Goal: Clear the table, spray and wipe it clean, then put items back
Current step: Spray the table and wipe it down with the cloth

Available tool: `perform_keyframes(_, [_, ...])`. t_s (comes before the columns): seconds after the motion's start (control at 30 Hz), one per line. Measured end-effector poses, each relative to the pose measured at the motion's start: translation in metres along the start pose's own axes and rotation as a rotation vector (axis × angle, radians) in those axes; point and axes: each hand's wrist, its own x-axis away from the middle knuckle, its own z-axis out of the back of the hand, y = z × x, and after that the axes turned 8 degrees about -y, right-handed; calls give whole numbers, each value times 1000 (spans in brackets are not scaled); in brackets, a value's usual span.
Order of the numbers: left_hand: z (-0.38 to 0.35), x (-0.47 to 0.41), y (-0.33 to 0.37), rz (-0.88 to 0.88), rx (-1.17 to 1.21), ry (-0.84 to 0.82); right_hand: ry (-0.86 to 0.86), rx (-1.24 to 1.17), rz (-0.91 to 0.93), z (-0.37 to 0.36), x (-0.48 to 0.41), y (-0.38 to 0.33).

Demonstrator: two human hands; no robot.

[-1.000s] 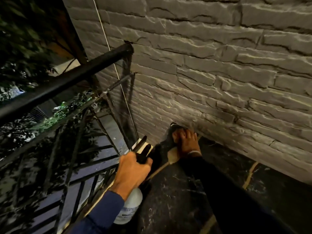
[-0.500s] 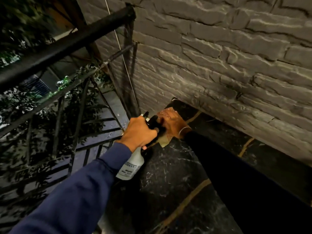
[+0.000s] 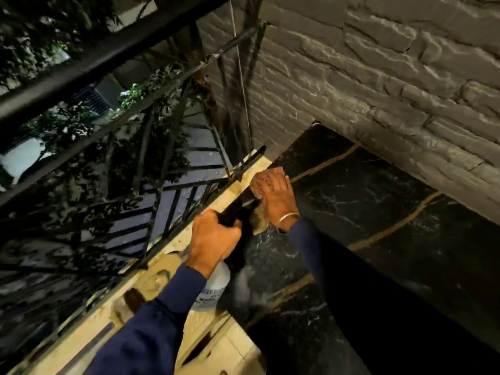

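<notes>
The table (image 3: 378,201) has a black marble top with gold veins and stands against a stone wall. My left hand (image 3: 213,242) grips the black trigger head of a white spray bottle (image 3: 213,288), which hangs beside the table's left edge. My right hand (image 3: 273,196) presses flat on a pale cloth (image 3: 257,220) near the table's far left edge. Only a small corner of the cloth shows under the palm. Wet streaks glisten on the marble near the bottle.
A black metal railing (image 3: 81,69) runs along the left, with foliage behind it. A grey stone wall (image 3: 378,77) borders the table at the back. Pale floor tiles (image 3: 216,347) lie between railing and table.
The view has tilted down and the floor tiles have come into sight. My right hand has slid the cloth back toward me along the table's left edge. My left hand keeps the bottle.
</notes>
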Motion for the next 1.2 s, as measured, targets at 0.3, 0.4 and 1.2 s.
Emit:
perform_keyframes(0.3, [9,126,-136,47,261,165,-155,-53,68,-21,80,-125])
perform_keyframes(0.4, [2,151,-160,63,313,176,-202,-13,36,-25,100,-140])
perform_keyframes(1.2, [-24,189,-175,73,220,-23,20,-108,-470,-21,376,-122])
